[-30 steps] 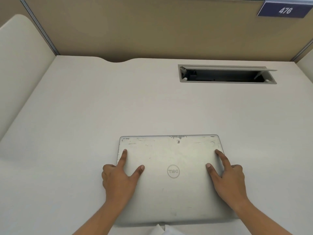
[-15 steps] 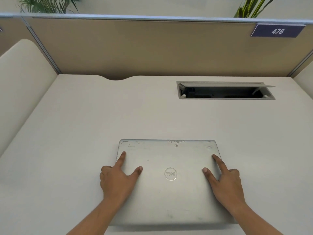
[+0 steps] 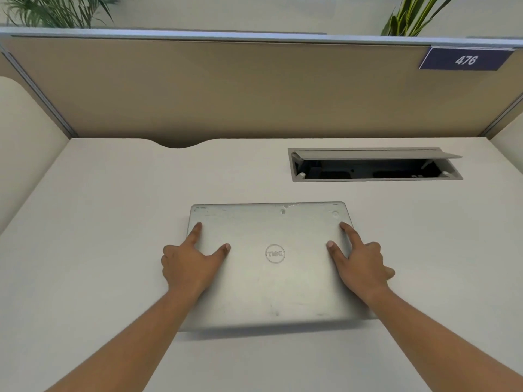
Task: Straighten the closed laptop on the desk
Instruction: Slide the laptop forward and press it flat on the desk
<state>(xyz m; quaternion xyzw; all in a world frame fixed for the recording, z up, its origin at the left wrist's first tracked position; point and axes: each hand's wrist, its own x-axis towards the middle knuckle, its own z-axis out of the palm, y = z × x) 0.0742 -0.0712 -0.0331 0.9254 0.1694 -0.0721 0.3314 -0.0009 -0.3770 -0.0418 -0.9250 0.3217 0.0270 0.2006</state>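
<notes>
Potted plant leaves (image 3: 53, 9) top left behind the tan partition (image 3: 226, 86); pale worktop (image 3: 99, 222) below it; left hand (image 3: 192, 261) flat on the left edge of the closed silver Dell laptop (image 3: 271, 281), index finger and thumb spread on the lid, other fingers curled off the side, grasping nothing; laptop lies mid-worktop, lid shut, logo up, its far edge about parallel to the partition; right hand (image 3: 362, 264) mirrors it on the right edge, index and thumb splayed on the lid, rest off the side, open, pressing rather than gripping; open cable tray (image 3: 373, 165) set in the worktop beyond the laptop, apart from it; number plate 476 (image 3: 465, 59) top right; more plant leaves (image 3: 410, 15) above.
</notes>
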